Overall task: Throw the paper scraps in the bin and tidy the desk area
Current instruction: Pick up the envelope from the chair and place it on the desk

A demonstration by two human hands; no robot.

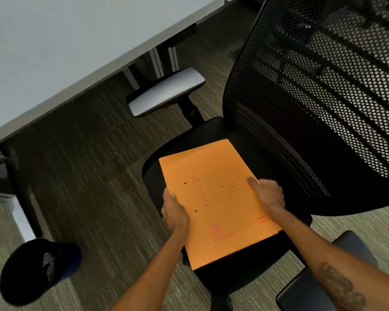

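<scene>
An orange file folder (213, 198) with red printed lines lies flat over the black seat (256, 140) of an office chair. My left hand (174, 213) grips the folder's left edge, thumb on top. My right hand (267, 194) holds its right edge, thumb resting on the cover. A dark round bin (36, 270) stands on the floor at the lower left, with pale crumpled paper scraps (48, 264) inside it.
The chair's black mesh backrest (319, 86) fills the upper right. One grey armrest (166, 92) points towards the white desk (54, 52); another dark armrest (308, 286) is at the lower right. Desk legs (20, 212) stand at the left on striped carpet.
</scene>
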